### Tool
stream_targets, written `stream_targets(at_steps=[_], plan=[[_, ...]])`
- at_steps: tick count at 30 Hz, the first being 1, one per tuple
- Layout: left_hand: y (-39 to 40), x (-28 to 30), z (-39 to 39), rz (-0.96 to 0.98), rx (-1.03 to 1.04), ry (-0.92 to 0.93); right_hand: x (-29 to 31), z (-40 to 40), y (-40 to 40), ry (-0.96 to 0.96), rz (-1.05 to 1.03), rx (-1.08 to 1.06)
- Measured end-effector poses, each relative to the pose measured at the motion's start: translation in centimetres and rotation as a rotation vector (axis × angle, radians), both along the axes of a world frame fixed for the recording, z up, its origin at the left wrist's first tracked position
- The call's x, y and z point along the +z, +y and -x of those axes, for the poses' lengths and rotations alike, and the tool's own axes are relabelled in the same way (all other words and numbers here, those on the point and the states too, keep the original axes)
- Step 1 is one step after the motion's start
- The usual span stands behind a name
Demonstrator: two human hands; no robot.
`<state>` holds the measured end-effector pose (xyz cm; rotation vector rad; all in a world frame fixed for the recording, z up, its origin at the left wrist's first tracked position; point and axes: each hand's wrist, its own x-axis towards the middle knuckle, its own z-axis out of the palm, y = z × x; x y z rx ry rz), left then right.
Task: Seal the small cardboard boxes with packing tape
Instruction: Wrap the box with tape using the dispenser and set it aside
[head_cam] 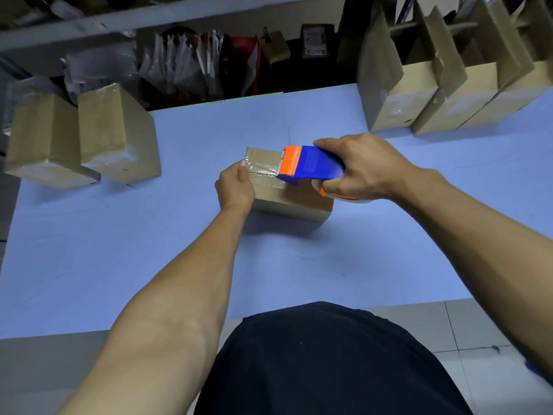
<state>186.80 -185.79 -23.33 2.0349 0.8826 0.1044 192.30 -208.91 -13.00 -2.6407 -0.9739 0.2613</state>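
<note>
A small cardboard box [294, 202] lies in the middle of the light blue table [299, 265]. My right hand [362, 169] grips a blue and orange tape dispenser [311, 164] held over the box's top. A strip of clear tape [263, 169] runs from the dispenser's orange end leftward across the box top. My left hand [236, 187] holds the box's left end, with the thumb pressing the tape's end down at the edge.
Two taped cardboard boxes [86, 136] stand at the table's far left. Several open cardboard boxes [449, 82] with raised flaps stand at the far right. Behind the table are shelves with bags and parcels [191, 64]. Tiled floor [466, 324] shows near my body.
</note>
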Motion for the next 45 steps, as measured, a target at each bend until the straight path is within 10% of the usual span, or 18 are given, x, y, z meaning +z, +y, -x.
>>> stream_targets(at_steps=[17, 45], plan=[[7.3, 0.7, 1.3, -0.122, 0.015, 0.221, -0.8, -0.4, 8.2, -0.009, -0.003, 0.13], [6.0, 0.2, 0.8, -0.005, 0.111, 0.168, -2.4, -0.1, -0.8, 0.167, 0.005, -0.002]])
